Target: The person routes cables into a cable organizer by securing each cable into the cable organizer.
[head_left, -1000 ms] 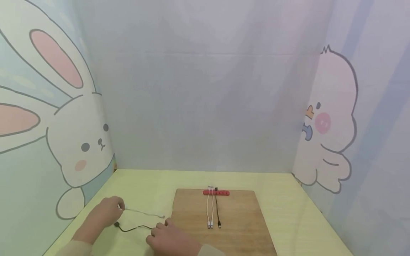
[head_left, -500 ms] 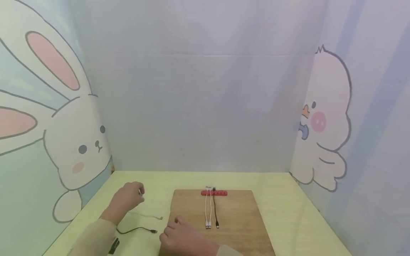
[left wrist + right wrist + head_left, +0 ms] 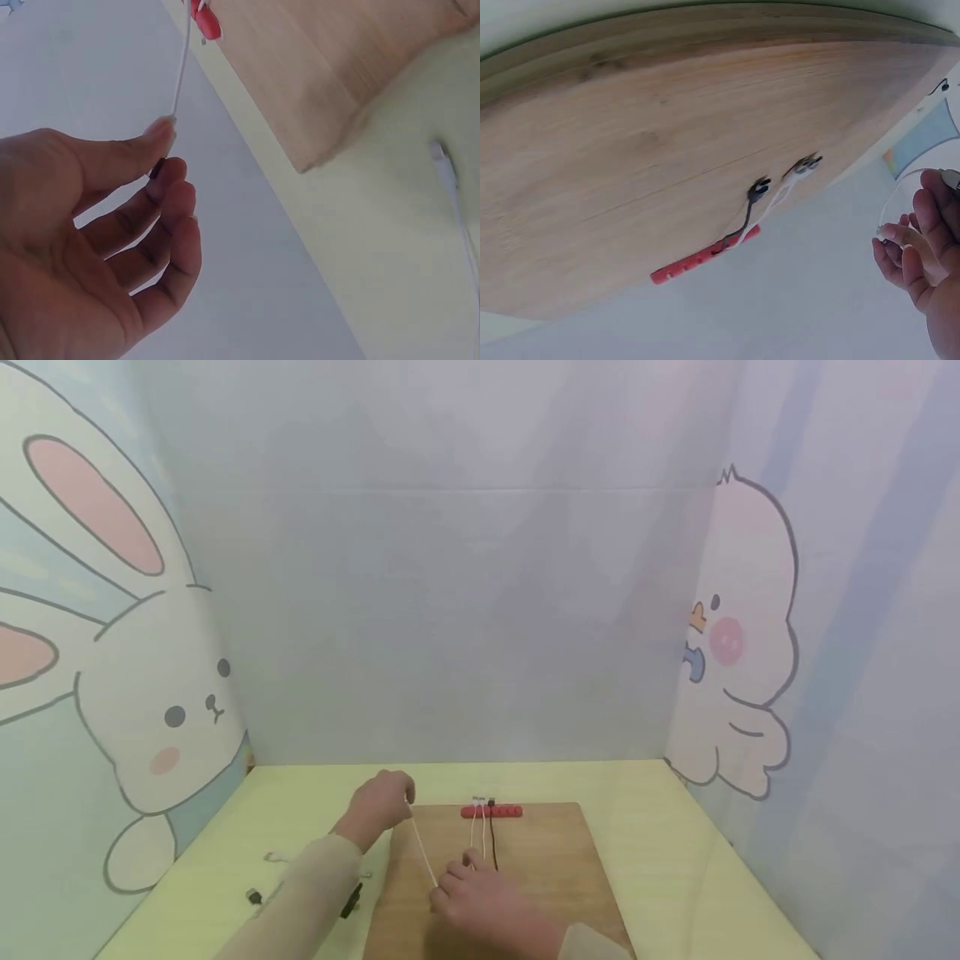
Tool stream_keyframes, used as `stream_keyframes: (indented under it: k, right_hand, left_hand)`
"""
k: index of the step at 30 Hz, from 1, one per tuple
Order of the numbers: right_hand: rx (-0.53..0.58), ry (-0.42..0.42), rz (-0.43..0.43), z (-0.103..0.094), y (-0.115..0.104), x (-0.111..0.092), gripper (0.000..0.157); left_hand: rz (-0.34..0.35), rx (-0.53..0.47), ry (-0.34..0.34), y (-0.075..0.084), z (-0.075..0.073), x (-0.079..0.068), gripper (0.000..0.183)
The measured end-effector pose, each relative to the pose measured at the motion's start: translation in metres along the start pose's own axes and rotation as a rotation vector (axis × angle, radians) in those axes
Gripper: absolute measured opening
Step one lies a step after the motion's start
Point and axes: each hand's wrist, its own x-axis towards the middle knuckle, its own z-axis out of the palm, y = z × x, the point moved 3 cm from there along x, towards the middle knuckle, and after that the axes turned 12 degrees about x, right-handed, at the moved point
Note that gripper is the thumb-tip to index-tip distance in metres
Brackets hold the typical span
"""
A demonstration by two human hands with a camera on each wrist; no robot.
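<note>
Left hand [image 3: 378,802] has moved rightward, pinching a thin white cable [image 3: 181,75].

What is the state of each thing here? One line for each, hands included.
Left hand: pinching one end of a white cable.
Right hand: holding its other end.
White cable: spanning between the hands.
Red holder: on the wooden board, three cables in it.
Wooden board: flat on the table.
Black plug: lying on the table.
Loose white cable: lying on the table.
</note>
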Motion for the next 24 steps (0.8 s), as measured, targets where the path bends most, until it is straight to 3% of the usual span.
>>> stream_keyframes:
  k: [7, 15, 18, 24]
  right_hand:
    - [-0.006, -0.030, 0.033, -0.002, 0.018, -0.031, 0.017]
    - [-0.101, -0.070, -0.090, -0.005, 0.028, -0.058, 0.010]
    - [-0.095, -0.073, -0.079, -0.004, 0.035, -0.062, 0.010]
    - [-0.041, -0.094, 0.026, 0.005, 0.049, -0.070, 0.005]
  left_hand:
    - [0.094, -0.065, -0.005, 0.049, 0.006, 0.028, 0.019]
    - [0.183, -0.077, 0.034, 0.097, 0.012, 0.050, 0.021]
    - [0.201, -0.077, 0.070, 0.107, 0.018, 0.057, 0.019]
    - [0.191, -0.120, 0.146, 0.115, 0.034, 0.069, 0.016]
